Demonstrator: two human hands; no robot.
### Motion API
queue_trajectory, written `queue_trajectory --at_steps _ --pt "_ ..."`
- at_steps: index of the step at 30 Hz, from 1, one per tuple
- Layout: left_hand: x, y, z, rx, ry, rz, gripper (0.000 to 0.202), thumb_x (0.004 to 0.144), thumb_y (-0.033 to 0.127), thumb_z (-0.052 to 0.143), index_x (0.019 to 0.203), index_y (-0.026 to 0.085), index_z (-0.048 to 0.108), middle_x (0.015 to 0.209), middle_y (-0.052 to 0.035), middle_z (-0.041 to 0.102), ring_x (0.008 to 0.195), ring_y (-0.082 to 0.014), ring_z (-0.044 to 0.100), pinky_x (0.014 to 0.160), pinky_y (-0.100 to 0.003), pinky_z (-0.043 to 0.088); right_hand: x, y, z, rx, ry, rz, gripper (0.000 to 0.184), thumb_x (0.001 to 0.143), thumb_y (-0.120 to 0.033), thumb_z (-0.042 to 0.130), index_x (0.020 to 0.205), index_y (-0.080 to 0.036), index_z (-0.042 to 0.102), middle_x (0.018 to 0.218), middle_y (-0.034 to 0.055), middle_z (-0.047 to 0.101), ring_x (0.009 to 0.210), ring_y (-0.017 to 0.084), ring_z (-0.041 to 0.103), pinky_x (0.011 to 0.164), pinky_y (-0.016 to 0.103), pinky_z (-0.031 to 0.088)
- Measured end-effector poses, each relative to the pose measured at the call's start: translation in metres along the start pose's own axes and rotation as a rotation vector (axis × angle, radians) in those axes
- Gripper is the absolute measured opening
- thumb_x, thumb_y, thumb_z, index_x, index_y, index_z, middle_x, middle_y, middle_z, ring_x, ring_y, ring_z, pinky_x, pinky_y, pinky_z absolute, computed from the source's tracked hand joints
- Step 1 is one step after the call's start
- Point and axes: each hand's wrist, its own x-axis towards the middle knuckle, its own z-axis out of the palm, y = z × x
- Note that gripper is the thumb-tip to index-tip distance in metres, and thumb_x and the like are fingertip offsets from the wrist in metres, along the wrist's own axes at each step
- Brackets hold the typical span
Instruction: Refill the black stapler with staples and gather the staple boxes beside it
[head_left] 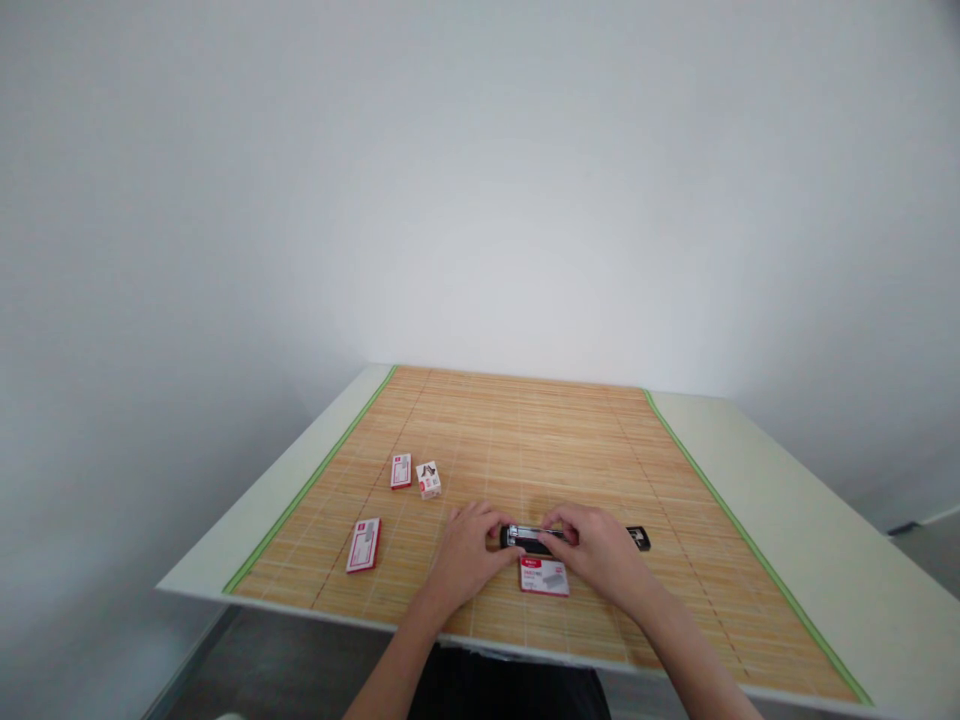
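Note:
A black stapler point(525, 547) lies crosswise on the bamboo mat, folded open so that its metal staple channel shows on top. Its far right end point(639, 538) sticks out beyond my right hand. My left hand point(471, 548) grips the left end between thumb and fingers. With thumb and index finger closed over the middle of the channel, my right hand point(600, 548) holds the stapler there; whether a strip of staples is between those fingertips cannot be seen. Just in front of the stapler, a red and white staple box point(544, 577) lies flat.
Left of my hands lies a red and white box point(364, 545). Farther back are a similar small box point(401, 471) and a white box with a dark picture point(429, 480). The bamboo mat point(525, 420) has green edges and covers a white table point(795, 510) against a wall.

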Motion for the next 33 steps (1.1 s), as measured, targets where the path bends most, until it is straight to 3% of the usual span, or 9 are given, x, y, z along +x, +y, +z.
queue_trajectory --at_steps 3,9,11,15,19,22,24,28,33 --pt "0.0 0.001 0.0 0.011 0.004 -0.003 0.03 0.081 0.05 0.081 0.101 0.029 0.073 0.094 -0.0005 0.067 0.091 -0.0235 0.058 0.083 -0.035 0.038 -0.005 -0.003 0.002 -0.05 -0.028 0.024 0.015 0.091 -0.041 0.067 0.09 -0.03 0.077 0.073 -0.0005 0.071 0.068 0.018 0.063 0.06 0.027 0.03" --pt "0.0 0.001 -0.002 0.001 -0.009 0.0 0.03 0.084 0.052 0.078 0.102 0.029 0.073 0.092 -0.0003 0.067 0.091 -0.0232 0.058 0.081 -0.034 0.038 -0.014 -0.017 0.001 0.012 -0.033 -0.033 0.02 0.094 -0.043 0.063 0.103 -0.032 0.077 0.081 0.0006 0.075 0.073 0.02 0.066 0.065 0.028 0.035" --pt "0.0 0.0 -0.002 -0.006 -0.005 -0.004 0.031 0.081 0.051 0.08 0.102 0.029 0.073 0.092 0.0 0.067 0.091 -0.0232 0.058 0.081 -0.034 0.038 -0.023 0.0 -0.011 0.013 0.021 0.048 0.026 0.094 -0.048 0.062 0.107 -0.032 0.077 0.072 0.0004 0.071 0.066 0.019 0.064 0.061 0.028 0.035" --pt "0.0 -0.001 -0.002 -0.017 -0.002 0.001 0.031 0.08 0.049 0.082 0.103 0.03 0.073 0.092 0.0004 0.067 0.09 -0.0231 0.058 0.081 -0.035 0.037 -0.046 0.061 -0.036 -0.008 0.221 0.293 0.055 0.09 -0.065 0.06 0.128 -0.026 0.07 0.061 -0.0006 0.061 0.056 0.02 0.059 0.056 0.031 0.036" --pt "0.001 0.0 -0.002 -0.001 0.007 0.001 0.028 0.084 0.051 0.078 0.101 0.029 0.073 0.089 0.0002 0.066 0.089 -0.023 0.058 0.079 -0.034 0.037 -0.057 0.092 -0.043 0.26 0.063 0.26 0.061 0.089 -0.067 0.06 0.13 -0.022 0.066 0.077 0.002 0.068 0.07 0.021 0.063 0.062 0.031 0.044" --pt "0.002 0.0 -0.002 0.007 -0.002 -0.001 0.028 0.084 0.051 0.077 0.1 0.029 0.073 0.088 0.0006 0.066 0.088 -0.0226 0.058 0.078 -0.034 0.036 -0.046 0.077 -0.039 0.516 0.04 0.148 0.05 0.092 -0.063 0.058 0.119 -0.022 0.067 0.098 0.0054 0.072 0.084 0.022 0.064 0.072 0.032 0.049" --pt "0.001 0.0 -0.002 0.004 -0.003 0.004 0.028 0.084 0.051 0.078 0.101 0.029 0.073 0.089 0.0007 0.066 0.089 -0.023 0.058 0.079 -0.034 0.036 -0.034 0.054 -0.036 0.538 0.075 0.11 0.045 0.093 -0.06 0.058 0.113 -0.021 0.067 0.095 0.0046 0.071 0.082 0.02 0.063 0.07 0.031 0.049" --pt "0.0 0.0 0.0 -0.005 0.016 0.013 0.029 0.081 0.047 0.082 0.103 0.03 0.073 0.092 0.0013 0.067 0.091 -0.0229 0.058 0.081 -0.034 0.035 -0.006 0.002 -0.025 0.291 0.075 0.009 0.025 0.094 -0.047 0.062 0.095 -0.022 0.067 0.075 -0.0007 0.062 0.068 0.016 0.054 0.062 0.028 0.04" --pt "0.0 0.001 0.0 0.018 0.024 0.012 0.027 0.082 0.048 0.081 0.09 0.026 0.069 0.09 0.0012 0.065 0.089 -0.0223 0.057 0.078 -0.033 0.034 0.022 -0.04 0.002 -0.051 -0.001 -0.083 0.007 0.086 -0.025 0.069 0.091 -0.021 0.066 0.095 0.005 0.068 0.087 0.021 0.062 0.073 0.029 0.041"
